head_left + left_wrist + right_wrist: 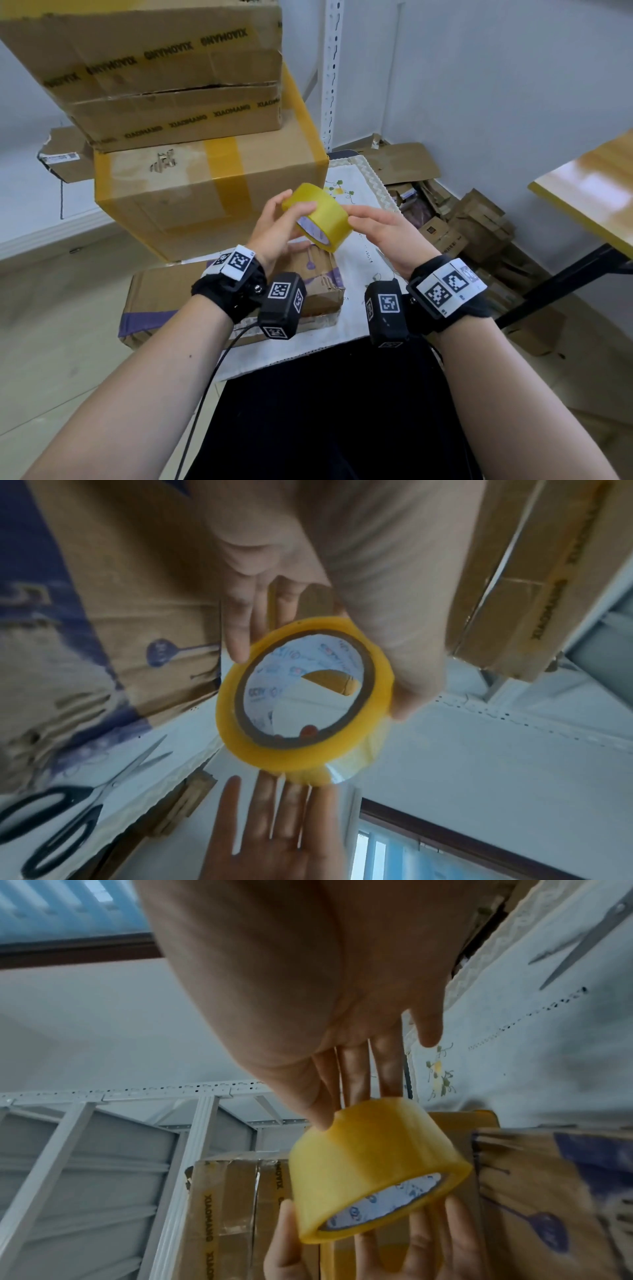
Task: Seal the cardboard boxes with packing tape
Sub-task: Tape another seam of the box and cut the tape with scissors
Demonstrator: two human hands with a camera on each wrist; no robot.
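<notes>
A yellow packing tape roll (317, 217) is held up between both hands above a flat cardboard box with purple print (191, 294). My left hand (274, 226) grips the roll, thumb on one side (411, 669) and fingers on the other (240, 631). My right hand (373, 222) has straight fingers, with their tips touching the roll's outer face (369, 1164). The roll's white printed core (294, 685) faces the left wrist. Behind stands a big box sealed with yellow tape (205, 192). Two worn boxes printed XIAOMANG (164, 68) are stacked on it.
Black-handled scissors (68, 818) lie on the white embroidered cloth (356, 274) beside the flat box. Flattened cardboard (462, 233) is piled on the floor at right, below a wooden table (589, 192). A white metal shelf post (332, 68) rises behind.
</notes>
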